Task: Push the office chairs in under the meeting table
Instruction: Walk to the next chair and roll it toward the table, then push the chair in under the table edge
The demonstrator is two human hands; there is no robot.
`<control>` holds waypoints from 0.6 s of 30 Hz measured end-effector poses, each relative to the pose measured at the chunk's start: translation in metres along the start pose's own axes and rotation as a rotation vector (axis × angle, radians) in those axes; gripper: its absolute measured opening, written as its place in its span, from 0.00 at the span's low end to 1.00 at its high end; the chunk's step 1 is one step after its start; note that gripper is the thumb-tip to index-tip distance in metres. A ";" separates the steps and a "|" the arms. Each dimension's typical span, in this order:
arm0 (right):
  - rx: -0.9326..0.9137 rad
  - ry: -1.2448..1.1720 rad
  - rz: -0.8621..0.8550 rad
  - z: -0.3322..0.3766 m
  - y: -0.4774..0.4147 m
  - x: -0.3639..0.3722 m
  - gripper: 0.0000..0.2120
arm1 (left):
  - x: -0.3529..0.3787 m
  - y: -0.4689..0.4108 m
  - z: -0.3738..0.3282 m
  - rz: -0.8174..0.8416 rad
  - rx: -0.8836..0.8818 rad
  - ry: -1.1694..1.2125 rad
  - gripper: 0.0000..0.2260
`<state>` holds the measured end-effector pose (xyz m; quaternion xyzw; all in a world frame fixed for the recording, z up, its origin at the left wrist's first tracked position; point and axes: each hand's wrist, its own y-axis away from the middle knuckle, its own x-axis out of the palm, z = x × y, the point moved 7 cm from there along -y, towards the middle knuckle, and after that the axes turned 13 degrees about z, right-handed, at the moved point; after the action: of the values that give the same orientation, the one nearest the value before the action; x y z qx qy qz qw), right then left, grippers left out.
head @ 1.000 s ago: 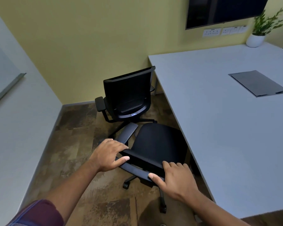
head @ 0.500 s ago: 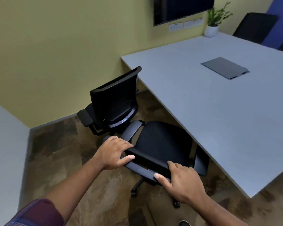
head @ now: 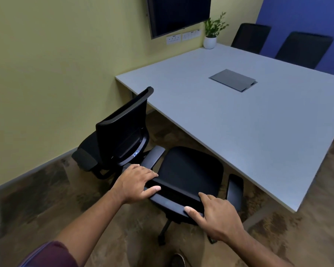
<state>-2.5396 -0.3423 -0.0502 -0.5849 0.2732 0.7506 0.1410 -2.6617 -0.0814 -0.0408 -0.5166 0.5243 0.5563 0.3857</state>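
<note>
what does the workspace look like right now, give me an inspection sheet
surface: grey meeting table, mostly bare.
job's things: near chair with its seat partly under the table edge; second chair beside it, fully out; two far chairs against the opposite side.
clutter: flat grey panel in the tabletop; potted plant at the far corner.
grippers: left hand and right hand both grip the near chair's backrest top.
cables: nothing seen.
surroundings: wall screen, sockets below it, patterned floor.

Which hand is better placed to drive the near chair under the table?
Probably the right hand: it grips the black mesh chair backrest at the end nearer the grey meeting table. The left hand grips the far end and mainly steers.
</note>
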 end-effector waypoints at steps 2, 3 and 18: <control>0.007 0.002 0.008 0.006 0.001 0.002 0.52 | -0.001 0.002 0.004 -0.017 0.021 0.004 0.35; 0.015 0.001 0.023 0.010 -0.003 0.004 0.53 | -0.001 0.002 0.009 -0.017 0.026 0.000 0.34; 0.162 -0.115 0.081 0.026 -0.006 0.005 0.55 | 0.001 -0.003 0.030 -0.030 0.110 0.024 0.31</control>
<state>-2.5583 -0.3231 -0.0523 -0.5161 0.3479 0.7633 0.1730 -2.6642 -0.0513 -0.0446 -0.5092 0.5509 0.5146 0.4153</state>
